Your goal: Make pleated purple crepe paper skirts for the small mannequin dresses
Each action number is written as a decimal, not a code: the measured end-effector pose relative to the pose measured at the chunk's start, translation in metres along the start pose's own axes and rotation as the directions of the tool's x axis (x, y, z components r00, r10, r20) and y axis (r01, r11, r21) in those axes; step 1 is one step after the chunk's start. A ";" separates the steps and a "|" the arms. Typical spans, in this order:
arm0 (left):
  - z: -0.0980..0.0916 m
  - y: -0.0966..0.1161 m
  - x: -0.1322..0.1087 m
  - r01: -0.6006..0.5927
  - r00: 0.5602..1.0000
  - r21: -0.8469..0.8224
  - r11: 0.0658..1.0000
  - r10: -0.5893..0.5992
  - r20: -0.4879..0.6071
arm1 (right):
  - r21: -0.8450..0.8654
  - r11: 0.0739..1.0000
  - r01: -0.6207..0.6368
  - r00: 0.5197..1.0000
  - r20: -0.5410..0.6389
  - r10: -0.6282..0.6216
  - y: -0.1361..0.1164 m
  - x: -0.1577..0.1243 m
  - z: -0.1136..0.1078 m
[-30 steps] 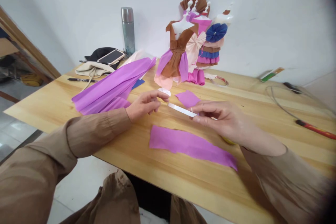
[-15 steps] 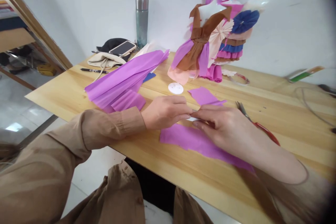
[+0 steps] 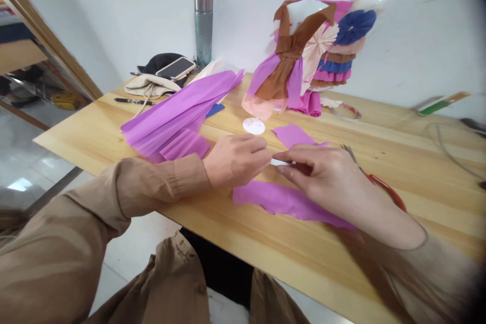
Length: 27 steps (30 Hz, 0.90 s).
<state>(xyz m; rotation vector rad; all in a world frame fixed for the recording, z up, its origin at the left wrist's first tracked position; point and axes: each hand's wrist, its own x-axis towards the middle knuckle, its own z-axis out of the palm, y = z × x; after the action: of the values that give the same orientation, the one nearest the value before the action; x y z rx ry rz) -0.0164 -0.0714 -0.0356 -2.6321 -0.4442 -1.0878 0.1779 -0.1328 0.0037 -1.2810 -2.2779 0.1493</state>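
Note:
A small white piece [image 3: 280, 162] is pinched between the thumb and fingers of my right hand [image 3: 322, 169]. My left hand [image 3: 237, 161] is closed, its fingertips at the left end of the same piece. Beneath the hands lies a long purple strip [image 3: 281, 200] with a ragged edge. Just behind them are a smaller purple piece [image 3: 294, 135] and a white disc [image 3: 253, 126]. Scissors with red handles [image 3: 387, 191] lie partly behind my right hand. Pleated purple paper [image 3: 178, 111] spreads out left of the disc.
Small dress forms [image 3: 292, 55] in coloured paper stand at the back of the wooden table [image 3: 205, 228]. A metal flask [image 3: 204, 25], a phone [image 3: 175, 68] on pouches and a pen [image 3: 134, 102] are at the back left. A green object [image 3: 435, 106] and a cable lie right.
Both hands have risen slightly with the white piece. The fingers of my left hand are more curled, and my right wrist has moved up and left.

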 end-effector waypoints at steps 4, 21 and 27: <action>0.000 0.001 0.002 0.301 0.949 -0.266 0.916 -0.258 0.183 | -0.031 0.999 0.016 1.000 -0.001 -0.016 0.002 -0.002 0.005; -0.004 -0.011 0.009 0.555 0.831 -0.588 0.588 -0.371 0.414 | -0.110 0.983 0.147 0.981 -0.112 -0.159 -0.002 -0.005 0.010; -0.003 -0.017 0.008 0.667 0.745 -0.675 0.316 -0.245 0.621 | 0.010 0.990 0.141 0.987 -0.081 -0.140 0.000 -0.001 0.005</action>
<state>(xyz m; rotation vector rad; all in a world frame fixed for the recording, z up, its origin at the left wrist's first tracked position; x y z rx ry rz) -0.0196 -0.0556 -0.0256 -3.9071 -1.0619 -1.0642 0.1761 -0.1330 -0.0012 -1.0940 -2.2843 0.0646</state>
